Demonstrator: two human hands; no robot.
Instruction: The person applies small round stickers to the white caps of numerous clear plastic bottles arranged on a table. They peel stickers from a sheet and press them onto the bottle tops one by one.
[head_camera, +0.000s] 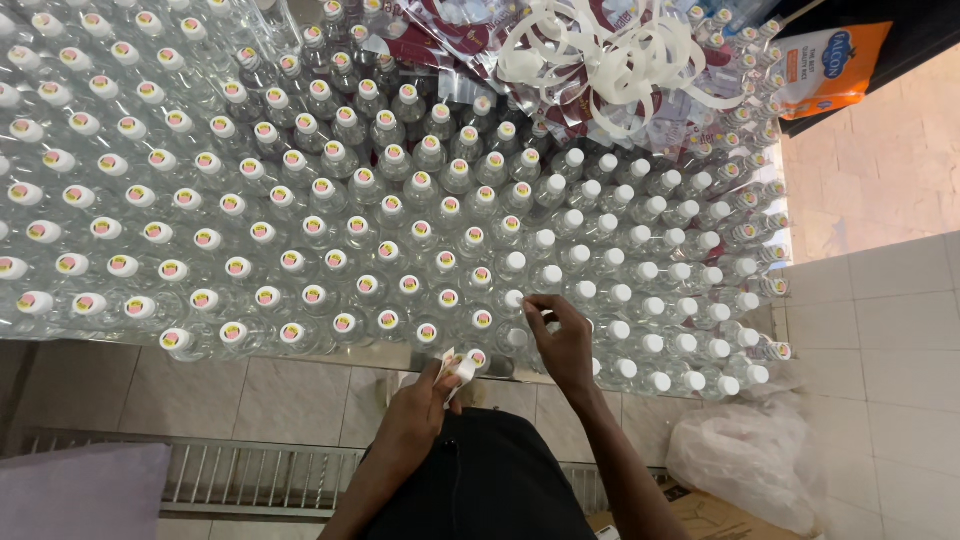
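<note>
Cap seals (458, 368): a small stack of white-and-pink bands sits pinched in the left hand (425, 400) at the worktop's (300, 350) near edge. The right hand (562, 335) has its fingertips closed on the white cap of one clear bottle (530, 318) in the front rows. Judged best practice: centre each band on the cap and press it down evenly, working row by row so none is skipped. Whether the right fingertips pinch a band cannot be told. Bottle bodies and far rows are cut off; the seal print is illegible.
</note>
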